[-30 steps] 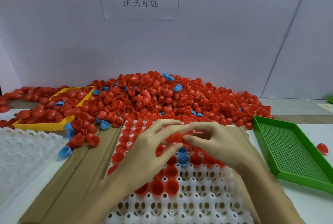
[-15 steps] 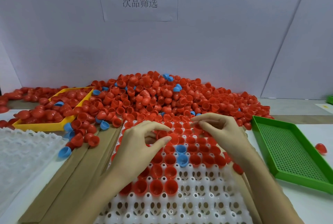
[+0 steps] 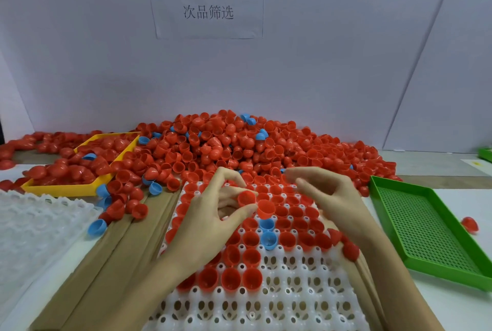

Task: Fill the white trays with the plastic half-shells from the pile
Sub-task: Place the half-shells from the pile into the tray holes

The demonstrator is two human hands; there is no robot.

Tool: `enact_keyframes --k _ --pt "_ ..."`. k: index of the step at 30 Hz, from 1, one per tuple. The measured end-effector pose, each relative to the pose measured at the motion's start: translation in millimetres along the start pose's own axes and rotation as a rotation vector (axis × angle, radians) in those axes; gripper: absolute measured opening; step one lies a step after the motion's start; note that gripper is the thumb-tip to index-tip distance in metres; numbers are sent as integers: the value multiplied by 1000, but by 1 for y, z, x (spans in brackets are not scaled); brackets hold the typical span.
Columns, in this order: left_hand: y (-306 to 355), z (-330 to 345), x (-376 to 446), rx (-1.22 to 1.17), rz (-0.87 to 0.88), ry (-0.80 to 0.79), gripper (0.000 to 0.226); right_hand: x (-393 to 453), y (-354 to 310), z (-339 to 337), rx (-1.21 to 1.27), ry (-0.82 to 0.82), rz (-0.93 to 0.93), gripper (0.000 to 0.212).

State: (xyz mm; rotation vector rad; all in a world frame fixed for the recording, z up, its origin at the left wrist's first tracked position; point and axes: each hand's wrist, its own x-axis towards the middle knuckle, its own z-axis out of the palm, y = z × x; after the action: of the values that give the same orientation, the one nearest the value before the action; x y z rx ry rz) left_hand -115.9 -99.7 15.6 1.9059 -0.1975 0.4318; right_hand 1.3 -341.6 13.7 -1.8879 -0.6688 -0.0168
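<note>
At far left I see a spare white tray (image 3: 32,227) lying on the surface, and behind it a yellow tray (image 3: 66,190) heaped with red half-shells. The pile of half-shells (image 3: 239,144) spreads along the back wall, mostly red with a few blue. My left hand (image 3: 210,224) hovers over the white tray being filled (image 3: 266,301), its grip pinching a red half-shell (image 3: 246,197) between thumb and fingers; another red half-shell (image 3: 266,208) sits just beside it, at the thumb tip. The tray's far rows hold red shells and two blue ones (image 3: 269,240). My right hand (image 3: 330,197) hangs above the tray, fingers spread and loose, holding nothing. A green perforated tray (image 3: 426,229) lies at right.
</note>
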Motion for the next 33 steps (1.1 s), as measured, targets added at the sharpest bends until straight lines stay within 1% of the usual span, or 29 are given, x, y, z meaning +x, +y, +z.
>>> enact_keyframes --k 1,2,3,5,8,11,14,16,18,20,22,24,26,28,31,33 --pt "0 1 0 34 26 1 21 -2 -6 6 63 -127 -4 22" --pt "0 1 -1 76 50 6 15 -4 -11 13 102 -221 -6 21" --pt "1 2 -1 115 73 10 10 -5 -14 19 127 -282 -5 20" --pt "1 2 -1 202 122 29 6 -6 -19 30 185 -351 0 19" --pt "0 1 0 310 192 53 2 -6 -19 36 261 -407 4 19" --pt "0 -1 0 325 171 52 5 -6 -16 36 347 -444 37 21" --pt "5 -3 -1 363 199 66 7 -4 -14 37 538 -420 135 25" --pt "8 -2 -2 363 239 54 8 -4 -14 36 560 -416 156 29" --pt "8 -3 -2 345 265 28 10 -5 -12 34 504 -480 145 36" --pt "4 -3 -2 342 266 -4 12 -5 -11 33 434 -509 138 37" --pt "-2 -2 -1 312 219 -43 12 -5 -13 34 386 -458 128 32" --pt "-5 1 0 251 149 -71 16 -5 -14 38 371 -365 112 27" --pt "-9 3 1 257 119 -42 24 -5 -14 41 342 -282 67 33" --pt "-10 3 2 248 95 -45 26 -6 -16 43 244 -252 13 37" --pt "-8 5 2 141 51 -88 26 -7 -18 47 194 -296 -14 38" --pt "-7 4 3 133 41 -65 20 -8 -21 46 192 -351 -24 34"
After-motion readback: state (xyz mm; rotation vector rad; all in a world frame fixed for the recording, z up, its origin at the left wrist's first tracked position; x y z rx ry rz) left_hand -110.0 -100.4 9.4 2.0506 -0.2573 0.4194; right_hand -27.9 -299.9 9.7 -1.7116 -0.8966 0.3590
